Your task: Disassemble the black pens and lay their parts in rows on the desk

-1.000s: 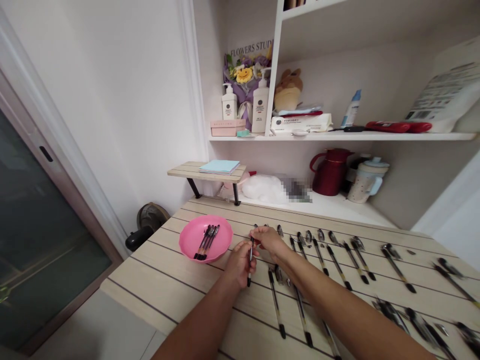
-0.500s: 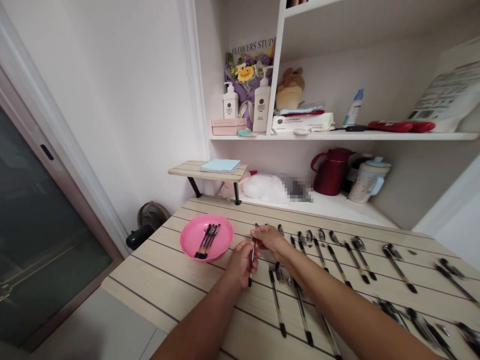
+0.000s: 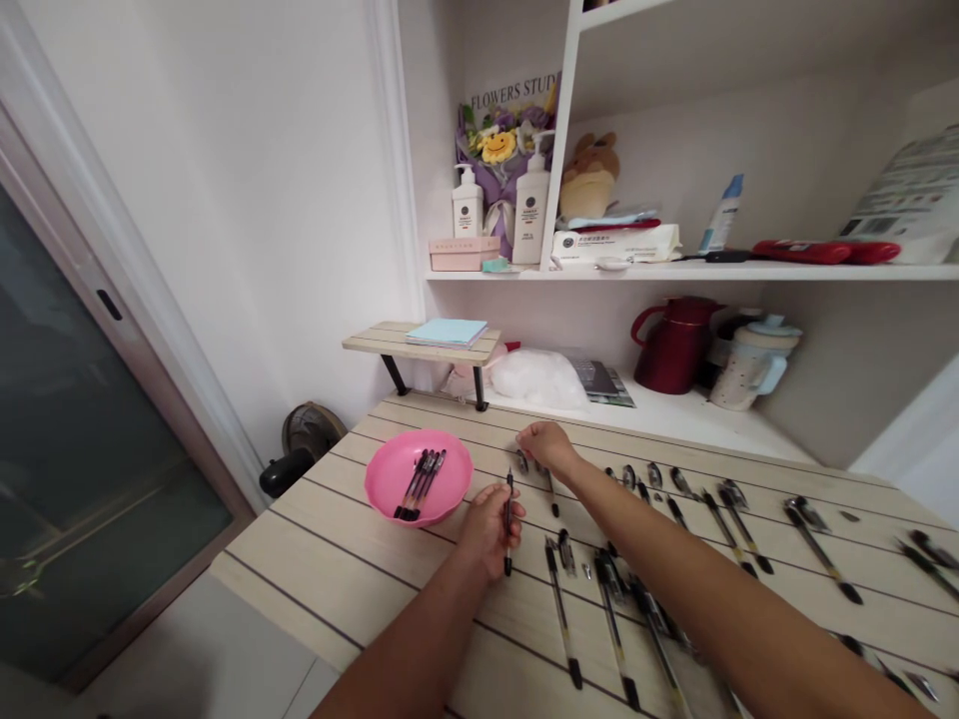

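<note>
My left hand (image 3: 488, 527) is closed round a black pen (image 3: 508, 519), holding it upright just above the striped wooden table (image 3: 322, 544). My right hand (image 3: 545, 443) reaches further back, fingers curled over a pen cap (image 3: 522, 461) lying on the table; what it grips is hidden. A pink bowl (image 3: 390, 471) with several black pens (image 3: 420, 483) in it stands left of my left hand. Several pens (image 3: 560, 609) and loose caps (image 3: 650, 473) lie in rows to the right.
A small wooden riser (image 3: 420, 350) with a blue notebook stands behind the bowl. A red jug (image 3: 674, 345) and a pale jug (image 3: 753, 371) stand on the white ledge. Shelves above hold bottles and boxes. A fan (image 3: 304, 439) sits beyond the table's left edge.
My right hand has let go of the pen's top end and moved back to the caps at the far row. My left hand still holds the pen.
</note>
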`<action>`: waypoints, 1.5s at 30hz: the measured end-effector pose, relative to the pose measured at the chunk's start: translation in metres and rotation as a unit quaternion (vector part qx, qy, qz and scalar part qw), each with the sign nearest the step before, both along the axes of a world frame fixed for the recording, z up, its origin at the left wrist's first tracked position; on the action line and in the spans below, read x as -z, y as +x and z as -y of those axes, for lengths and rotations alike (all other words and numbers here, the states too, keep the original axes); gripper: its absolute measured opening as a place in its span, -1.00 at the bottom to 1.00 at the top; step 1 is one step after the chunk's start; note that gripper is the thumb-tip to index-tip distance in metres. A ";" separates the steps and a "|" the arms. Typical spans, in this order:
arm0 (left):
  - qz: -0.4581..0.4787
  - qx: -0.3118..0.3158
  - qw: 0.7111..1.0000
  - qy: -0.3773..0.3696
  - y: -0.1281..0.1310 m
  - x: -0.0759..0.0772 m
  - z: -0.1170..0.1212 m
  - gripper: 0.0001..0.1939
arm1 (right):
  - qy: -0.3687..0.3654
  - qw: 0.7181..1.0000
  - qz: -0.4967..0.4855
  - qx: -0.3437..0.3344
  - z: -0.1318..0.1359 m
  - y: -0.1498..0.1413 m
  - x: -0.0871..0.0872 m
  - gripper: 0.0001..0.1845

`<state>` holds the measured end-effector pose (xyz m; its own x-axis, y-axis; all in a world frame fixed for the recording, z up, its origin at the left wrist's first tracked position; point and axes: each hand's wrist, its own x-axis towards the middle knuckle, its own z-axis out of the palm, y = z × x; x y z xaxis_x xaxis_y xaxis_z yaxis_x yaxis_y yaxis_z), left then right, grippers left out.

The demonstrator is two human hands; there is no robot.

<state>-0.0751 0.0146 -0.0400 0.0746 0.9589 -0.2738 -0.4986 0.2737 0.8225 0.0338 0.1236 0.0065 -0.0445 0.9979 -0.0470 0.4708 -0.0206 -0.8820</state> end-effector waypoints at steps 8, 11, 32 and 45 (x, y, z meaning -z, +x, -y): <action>0.009 -0.009 1.000 -0.010 0.000 0.003 -0.002 -0.70 | 0.040 0.957 0.285 -0.026 -0.012 -0.026 0.011 -0.78; 0.015 -0.022 1.000 -0.016 0.000 0.004 -0.003 -0.70 | 0.043 0.940 0.335 -0.048 -0.011 -0.032 0.015 -0.70; 0.153 -0.100 0.983 -0.002 0.000 0.004 -0.010 -0.86 | -0.037 0.960 0.218 -0.170 0.072 0.012 0.009 -0.73; 0.170 -0.067 0.983 -0.020 -0.003 0.006 -0.008 -0.75 | 0.043 0.984 0.095 -0.143 0.114 -0.009 0.040 -0.84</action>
<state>-0.0784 0.0230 -0.0461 0.0430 0.9552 -0.2929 -0.7766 0.2164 0.5917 0.0246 0.0092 -0.0338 -0.3229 0.9464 0.0021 0.6039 0.2077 -0.7696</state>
